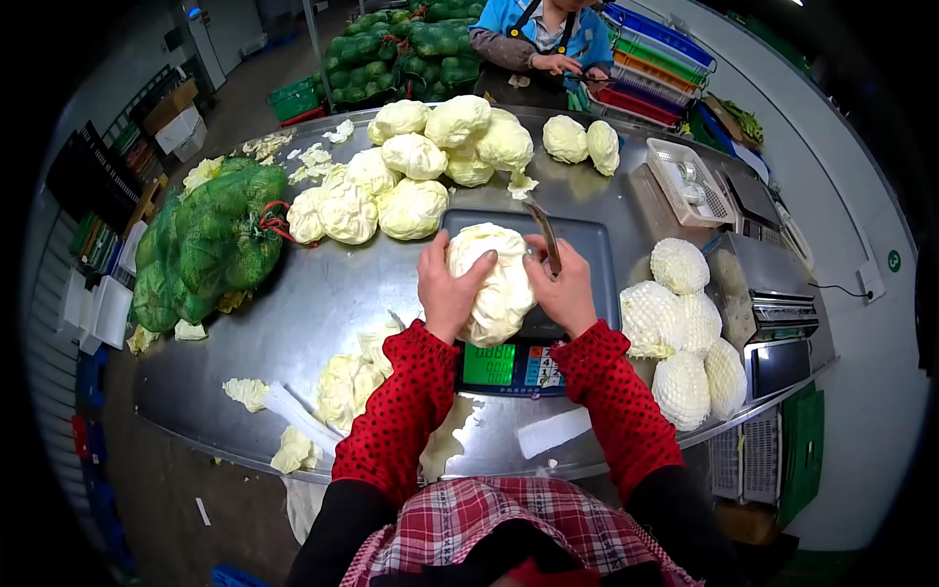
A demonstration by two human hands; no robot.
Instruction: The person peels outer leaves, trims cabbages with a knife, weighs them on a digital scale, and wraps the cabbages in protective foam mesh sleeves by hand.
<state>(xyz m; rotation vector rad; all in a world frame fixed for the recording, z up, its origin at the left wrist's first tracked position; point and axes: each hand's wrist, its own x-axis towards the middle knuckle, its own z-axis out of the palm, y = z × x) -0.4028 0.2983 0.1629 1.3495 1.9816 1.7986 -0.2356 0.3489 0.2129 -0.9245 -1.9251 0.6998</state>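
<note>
A pale, peeled cabbage (497,303) is between my two hands, above the dark platform of a digital scale (595,230). My left hand (448,290) wraps around its left side, thumb on top. On the other side, my right hand (565,290) presses its fingertips to the cabbage and also grips a knife (545,235), whose curved, brownish blade points up and away. Its handle is hidden in the palm. The scale's lit green display (489,365) faces me. Whether the cabbage rests on the platform cannot be made out.
Peeled cabbages (414,157) are heaped behind the scale. Net-wrapped cabbages (680,318) sit at right, near a white basket (690,186) and a metal machine (758,289). A green net sack (210,240) lies left. Loose leaves (347,386) litter the front. Across the table is another person (548,44).
</note>
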